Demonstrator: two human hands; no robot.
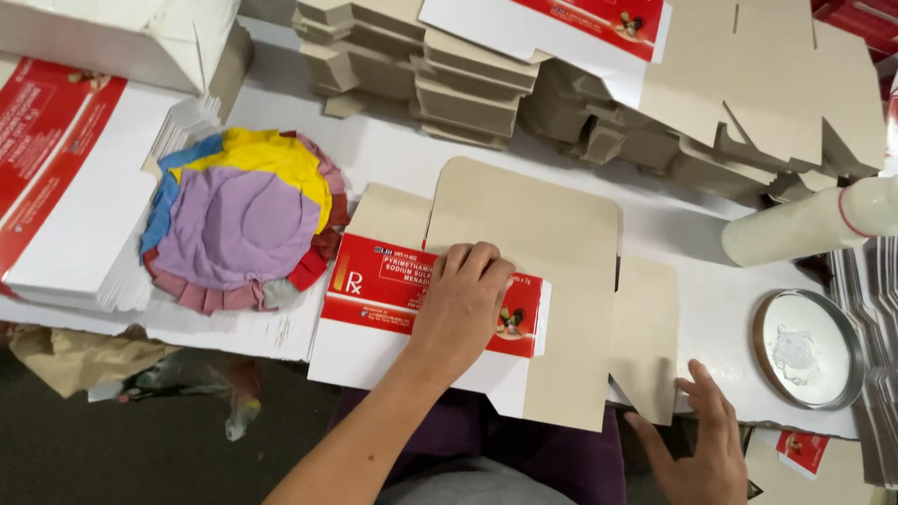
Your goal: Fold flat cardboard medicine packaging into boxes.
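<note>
Pressing your left hand (pixel 460 301) flat on the carton blank (pixel 524 281), right hand (pixel 703 440) open at its flap: light, stiff, creasable card; grip the edges

A: Left of the work spot, a pile of round cloth pieces (pixel 245 224), lilac on top, yellow, blue and red beneath. Beside it, a stack of flat red-and-white cartons (pixel 70 196).

B: Far side?

A: Stacks of brown folded blanks (pixel 449 84). At right, a white bottle (pixel 804 224) lying tilted, near a round metal dish (pixel 806 348) holding pale paste.
</note>
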